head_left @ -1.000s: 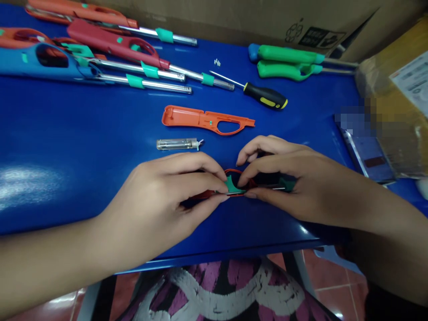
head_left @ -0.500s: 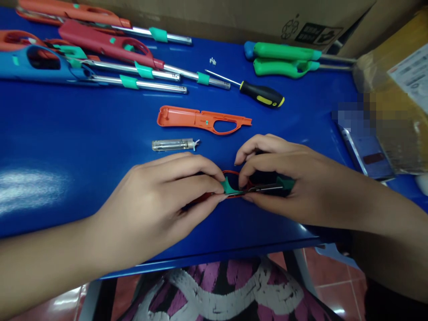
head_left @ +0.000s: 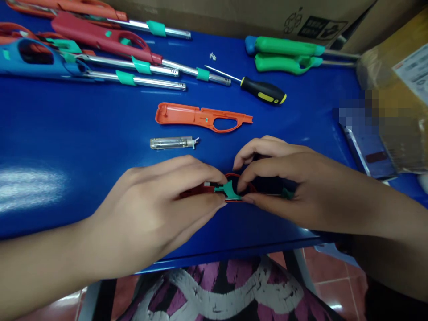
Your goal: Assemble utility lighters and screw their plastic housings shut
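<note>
Between both hands is an orange-red lighter half (head_left: 197, 191), largely covered by fingers. A green trigger (head_left: 230, 191) sits in it by the handle loop. My left hand (head_left: 163, 200) is closed on the lighter half, forefinger and thumb at the trigger. From the other side my right hand (head_left: 287, 183) pinches the same half near the loop, its other fingers curled above. Under the right palm, part of the metal tube and a green piece (head_left: 288, 193) show. Beyond the hands lie an orange shell half (head_left: 177, 115), its inner side up, and a clear fuel tank (head_left: 171, 142).
Several gas lighters (head_left: 100, 38) with metal tubes lie at the back left of the blue table (head_left: 100, 125). A screwdriver (head_left: 264, 91) and small screws (head_left: 212, 56) are behind the shell. Green-handled lighters (head_left: 284, 46) lie back right, near a phone (head_left: 371, 154) and cardboard boxes (head_left: 234, 18).
My left fingers have shifted on the lighter half, so more of the green trigger and the inside shows. The right hand keeps its pinch. The view has moved slightly.
</note>
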`<state>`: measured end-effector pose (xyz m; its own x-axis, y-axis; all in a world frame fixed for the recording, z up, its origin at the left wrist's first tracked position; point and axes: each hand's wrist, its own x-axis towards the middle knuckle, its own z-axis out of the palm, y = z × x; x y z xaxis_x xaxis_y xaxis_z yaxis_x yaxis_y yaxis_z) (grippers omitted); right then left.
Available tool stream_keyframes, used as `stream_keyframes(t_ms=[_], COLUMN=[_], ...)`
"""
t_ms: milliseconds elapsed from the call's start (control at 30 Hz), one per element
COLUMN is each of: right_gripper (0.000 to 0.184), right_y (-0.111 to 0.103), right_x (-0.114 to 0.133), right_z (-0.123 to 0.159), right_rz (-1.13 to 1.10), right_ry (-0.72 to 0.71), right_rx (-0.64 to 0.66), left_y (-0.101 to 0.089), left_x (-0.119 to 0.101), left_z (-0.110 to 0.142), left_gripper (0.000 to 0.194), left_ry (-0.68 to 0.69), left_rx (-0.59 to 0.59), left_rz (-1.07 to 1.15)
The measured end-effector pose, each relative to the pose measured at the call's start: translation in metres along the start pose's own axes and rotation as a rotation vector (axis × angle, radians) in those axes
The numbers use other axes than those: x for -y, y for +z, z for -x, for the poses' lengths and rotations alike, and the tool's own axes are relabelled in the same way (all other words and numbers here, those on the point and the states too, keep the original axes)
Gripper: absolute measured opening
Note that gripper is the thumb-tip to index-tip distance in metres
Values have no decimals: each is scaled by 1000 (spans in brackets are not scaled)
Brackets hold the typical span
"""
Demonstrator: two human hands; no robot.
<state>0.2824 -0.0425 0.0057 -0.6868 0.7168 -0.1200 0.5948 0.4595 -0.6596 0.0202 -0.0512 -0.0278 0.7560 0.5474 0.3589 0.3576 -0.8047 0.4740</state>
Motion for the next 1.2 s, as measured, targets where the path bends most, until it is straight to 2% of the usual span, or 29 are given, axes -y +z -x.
stream_keyframes(t_ms=[200,367,600,867,1033,1200], right_gripper=[8,10,8,22,20,16], right_y=[3,6,3,6,7,3], right_x=[1,2,1,3,3,4], right_z=[-1,-6,-3,-4,-5,-4], right_rz=[5,93,110,332,339,257], right_ry=[4,-60,-143,-216,-183,-114], right_rx=[-23,-84,-93,-95,-88,-118], left_y=[-1,0,-2,-1,0,1], left_x=[-2,-3,-2,1,0,1], left_z=[0,0,0,-3,-3,-6], left_gripper=[14,13,14,12,14,12], left_ry=[8,-3,4,1,-20,-48], left_rx=[-3,-8,-24,-36,-47,-112], left_rz=[-39,-57,-79,-67,-62,-36])
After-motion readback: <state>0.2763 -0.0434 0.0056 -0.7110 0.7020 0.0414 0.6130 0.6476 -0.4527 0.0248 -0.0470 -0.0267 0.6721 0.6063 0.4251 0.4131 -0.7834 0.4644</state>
